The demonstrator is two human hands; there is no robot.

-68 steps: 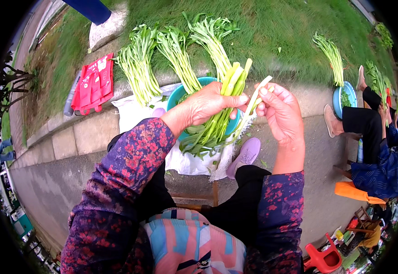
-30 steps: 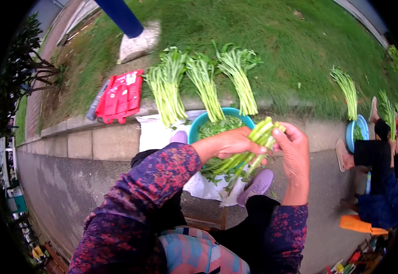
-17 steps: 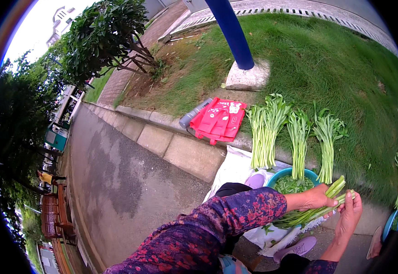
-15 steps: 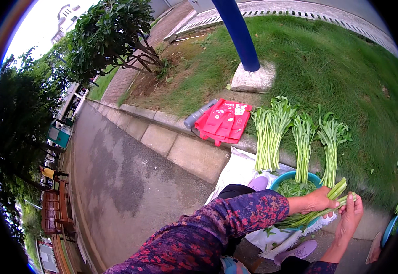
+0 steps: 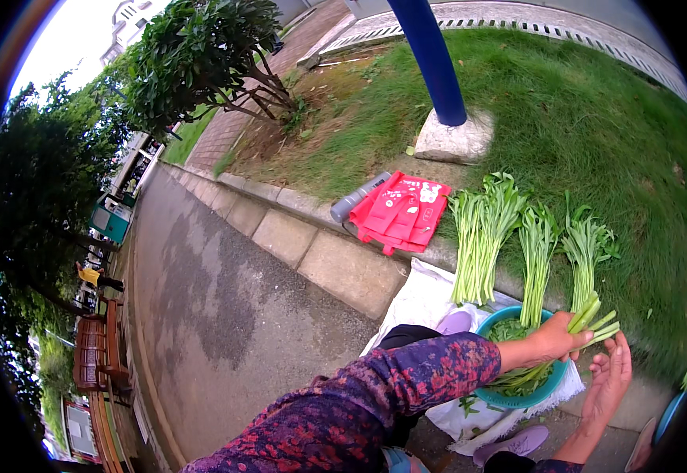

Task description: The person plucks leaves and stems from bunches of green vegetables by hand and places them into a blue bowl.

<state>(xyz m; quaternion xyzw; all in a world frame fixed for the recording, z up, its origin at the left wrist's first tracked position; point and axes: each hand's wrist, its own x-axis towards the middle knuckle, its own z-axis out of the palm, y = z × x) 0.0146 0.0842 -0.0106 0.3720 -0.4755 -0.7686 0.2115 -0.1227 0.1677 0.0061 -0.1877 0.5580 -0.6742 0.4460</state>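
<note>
My left hand (image 5: 552, 341) is closed around a bundle of green vegetable stalks (image 5: 592, 319), held over a teal basin (image 5: 521, 394) with more greens in it. Just to the right, my right hand (image 5: 610, 378) is open with the palm up, close to the stalk ends but not gripping them. My left forearm in a purple flowered sleeve (image 5: 406, 382) crosses the lower frame. Three bunches of long leafy greens (image 5: 481, 236) lie on the curb and grass behind the basin.
A red bag (image 5: 399, 213) and a grey cylinder (image 5: 359, 199) lie on the curb. A blue pole (image 5: 432, 59) stands on a stone base in the grass. A white sack (image 5: 422, 299) lies under the basin. A grey paved path (image 5: 209, 315) runs left; trees beyond.
The view has swung left, from straight down at the basin to the path and trees. My left hand still holds the stalks; my right hand has come off them and opened.
</note>
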